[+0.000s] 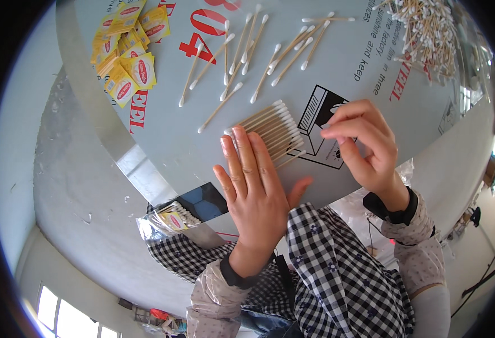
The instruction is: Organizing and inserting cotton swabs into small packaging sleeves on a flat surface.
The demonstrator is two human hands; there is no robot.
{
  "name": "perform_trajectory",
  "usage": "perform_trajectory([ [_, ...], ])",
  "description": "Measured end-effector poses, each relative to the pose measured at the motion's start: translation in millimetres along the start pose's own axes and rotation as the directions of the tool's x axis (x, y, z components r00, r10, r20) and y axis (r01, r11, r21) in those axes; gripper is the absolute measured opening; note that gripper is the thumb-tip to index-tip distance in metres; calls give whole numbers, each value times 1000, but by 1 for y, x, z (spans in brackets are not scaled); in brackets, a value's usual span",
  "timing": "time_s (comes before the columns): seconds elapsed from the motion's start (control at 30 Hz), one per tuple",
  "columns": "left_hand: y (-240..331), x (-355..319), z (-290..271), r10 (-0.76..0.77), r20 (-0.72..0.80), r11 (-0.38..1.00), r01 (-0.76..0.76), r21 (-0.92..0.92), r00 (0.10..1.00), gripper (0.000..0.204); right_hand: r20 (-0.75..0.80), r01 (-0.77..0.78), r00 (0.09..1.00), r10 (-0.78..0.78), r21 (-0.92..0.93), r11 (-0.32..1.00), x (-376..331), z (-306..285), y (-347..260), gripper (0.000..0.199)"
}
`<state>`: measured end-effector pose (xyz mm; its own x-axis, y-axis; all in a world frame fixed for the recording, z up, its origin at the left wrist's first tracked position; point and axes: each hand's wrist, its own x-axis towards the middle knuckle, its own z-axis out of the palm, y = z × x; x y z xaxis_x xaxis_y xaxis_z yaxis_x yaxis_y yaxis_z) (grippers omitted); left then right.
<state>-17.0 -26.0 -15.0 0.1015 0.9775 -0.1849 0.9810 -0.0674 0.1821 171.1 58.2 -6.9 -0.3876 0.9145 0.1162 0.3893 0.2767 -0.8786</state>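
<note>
Side by side in a neat row on the table lie several cotton swabs (274,125), wooden sticks with white tips. My left hand (256,194) lies flat over their near-left ends, fingers stretched out and the thumb apart. To the right of the row, my right hand (368,146) is raised with thumb and forefinger brought together. A small whitish bit shows by its fingertips, too small to name. Beyond the row, loose cotton swabs (261,50) are scattered at different angles.
A large heap of cotton swabs (427,34) sits at the far right. Small yellow packets or cards (129,62) are piled at the far left. Near the table's front edge, a clear bag (171,218) holds swabs and a yellow label, beside a dark blue panel (202,201).
</note>
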Motion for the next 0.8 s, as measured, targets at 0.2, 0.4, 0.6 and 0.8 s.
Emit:
perform_trajectory([
  [0.2,4,4,8,-34,-95,999,34,-5,995,103,69,92,994,-82,-151,984,1,6,3,30],
  [0.4,3,4,10,-29,-132,1000,27,-15,991,104,110,149,986,-127,-220,964,6,9,3,27],
  [0.6,2,4,11,10,-98,990,3,139,995,116,110,158,985,-136,-224,962,4,10,4,26],
  [0.8,1,3,14,18,-115,988,0,151,993,117,100,141,988,-121,-229,963,9,13,1,27],
])
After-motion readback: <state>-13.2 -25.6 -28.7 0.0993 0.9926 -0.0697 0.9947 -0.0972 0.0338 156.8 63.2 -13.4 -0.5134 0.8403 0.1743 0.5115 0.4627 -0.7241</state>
